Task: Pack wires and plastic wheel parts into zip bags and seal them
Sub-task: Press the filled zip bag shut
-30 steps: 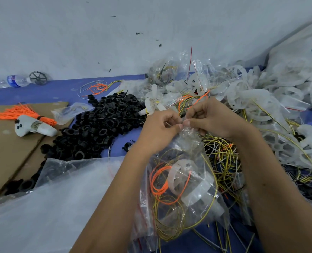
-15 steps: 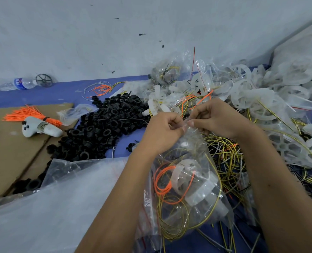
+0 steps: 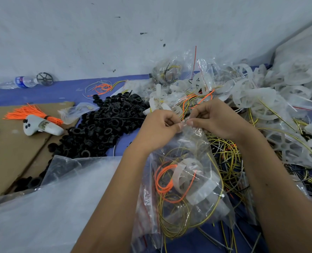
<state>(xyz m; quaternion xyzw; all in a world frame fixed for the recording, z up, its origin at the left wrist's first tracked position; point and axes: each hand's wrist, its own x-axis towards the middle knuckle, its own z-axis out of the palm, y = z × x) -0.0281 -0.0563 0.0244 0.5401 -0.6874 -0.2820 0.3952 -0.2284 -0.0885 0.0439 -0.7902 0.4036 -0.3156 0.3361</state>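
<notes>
Pinching the mouth of a clear zip bag (image 3: 186,181) between thumbs and fingertips, both hands meet at its top edge: the left hand (image 3: 158,130) grips the strip from one side and the right hand (image 3: 215,118) grips it from the other, their thumbs almost touching. The bag hangs below them, already loaded with a white plastic wheel (image 3: 191,177), a loop of orange wire (image 3: 162,179) and coils of yellow wire (image 3: 175,221). From where I stand, this looks like the sealing step, with the filling done. To close it well, I would say the two lips of the strip need lining up flat first, then pressing along from one end to the other so no gap stays open; any wire poking up near the mouth should be tucked down, or it will hold the seal apart. Around the hands lies plenty more: a heap of black rings (image 3: 104,125) to the left, a tangle of white wheels (image 3: 261,99) and loose wires to the right, a large plastic sheet (image 3: 47,207) in front, and a bundle of orange ties (image 3: 29,112) on cardboard (image 3: 7,154) farther left. A water bottle (image 3: 18,82) lies by the wall.
</notes>
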